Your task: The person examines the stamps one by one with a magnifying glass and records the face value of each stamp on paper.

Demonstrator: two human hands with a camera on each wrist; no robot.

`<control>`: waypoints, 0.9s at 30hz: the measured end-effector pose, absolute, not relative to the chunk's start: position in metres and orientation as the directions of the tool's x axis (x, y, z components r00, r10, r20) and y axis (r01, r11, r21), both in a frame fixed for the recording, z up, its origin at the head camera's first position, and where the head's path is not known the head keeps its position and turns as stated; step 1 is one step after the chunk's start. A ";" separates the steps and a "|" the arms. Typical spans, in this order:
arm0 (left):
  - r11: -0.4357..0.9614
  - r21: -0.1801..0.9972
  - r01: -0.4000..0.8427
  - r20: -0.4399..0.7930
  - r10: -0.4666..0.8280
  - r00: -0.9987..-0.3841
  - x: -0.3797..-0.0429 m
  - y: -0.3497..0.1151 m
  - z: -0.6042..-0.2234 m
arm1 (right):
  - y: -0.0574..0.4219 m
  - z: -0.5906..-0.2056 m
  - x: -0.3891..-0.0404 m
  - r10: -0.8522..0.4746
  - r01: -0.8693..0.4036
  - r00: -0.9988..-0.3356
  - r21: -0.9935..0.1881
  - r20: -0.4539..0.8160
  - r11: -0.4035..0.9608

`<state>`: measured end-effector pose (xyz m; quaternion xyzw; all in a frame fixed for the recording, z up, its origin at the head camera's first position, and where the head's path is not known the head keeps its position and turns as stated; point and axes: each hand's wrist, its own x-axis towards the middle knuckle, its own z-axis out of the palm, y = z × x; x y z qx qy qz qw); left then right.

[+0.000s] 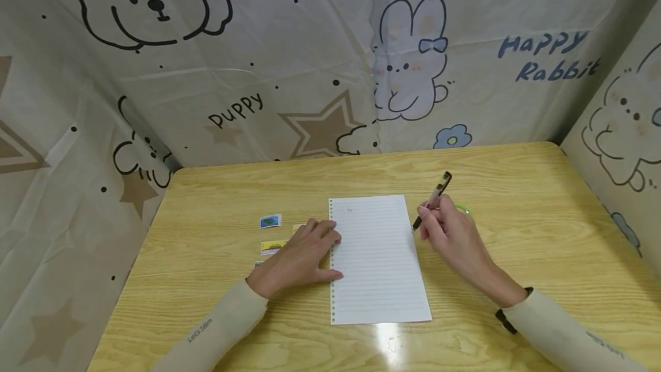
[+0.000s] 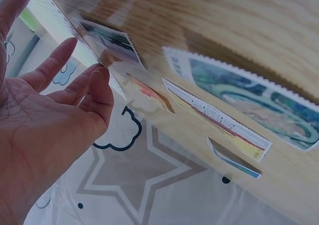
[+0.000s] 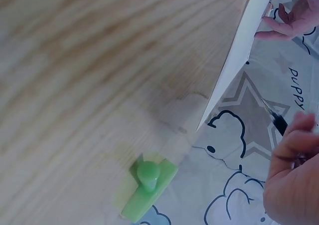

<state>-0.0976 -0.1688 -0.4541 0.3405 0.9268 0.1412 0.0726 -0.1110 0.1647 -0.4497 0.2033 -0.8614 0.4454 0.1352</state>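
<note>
A lined sheet of loose-leaf paper [image 1: 379, 268], with holes down its left edge, lies on the wooden table. Along that edge my left hand [image 1: 302, 257] rests with spread fingers, fingertips on the paper. My right hand [image 1: 451, 234] grips a dark pen [image 1: 439, 187] at the sheet's right side. The pen tip points down at the paper's right edge, and a faint small mark [image 1: 349, 209] shows near the top left. Beside and beneath my left hand lie several postage stamps, among them a blue one [image 1: 271, 221], a yellow one [image 1: 272, 247] and a green-patterned one [image 2: 249, 100].
A light green object with a round knob [image 3: 148, 174] sits on the table right of the paper, mostly hidden behind my right hand in the head view. Cloth with cartoon drawings [image 1: 310, 73] hangs behind the table's [image 1: 516, 188] far edge and along both sides.
</note>
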 end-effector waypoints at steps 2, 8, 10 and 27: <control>0.724 0.307 0.618 -0.036 0.657 -0.753 -0.098 -0.168 -0.454 | 0.164 -0.448 -0.111 -0.208 -0.441 -0.895 -0.717 0.394 0.540; 0.715 0.304 0.629 -0.032 0.668 -0.743 -0.100 -0.167 -0.454 | 0.159 -0.444 -0.111 -0.140 -0.322 -0.947 -0.835 0.290 0.446; 0.720 0.301 0.625 -0.037 0.664 -0.747 -0.100 -0.167 -0.454 | 0.156 -0.444 -0.112 -0.139 -0.287 -0.957 -0.887 0.253 0.363; 0.720 0.321 0.616 -0.037 0.659 -0.751 -0.099 -0.169 -0.455 | 0.123 -0.448 -0.124 -0.085 -0.075 -0.994 -0.986 0.063 0.151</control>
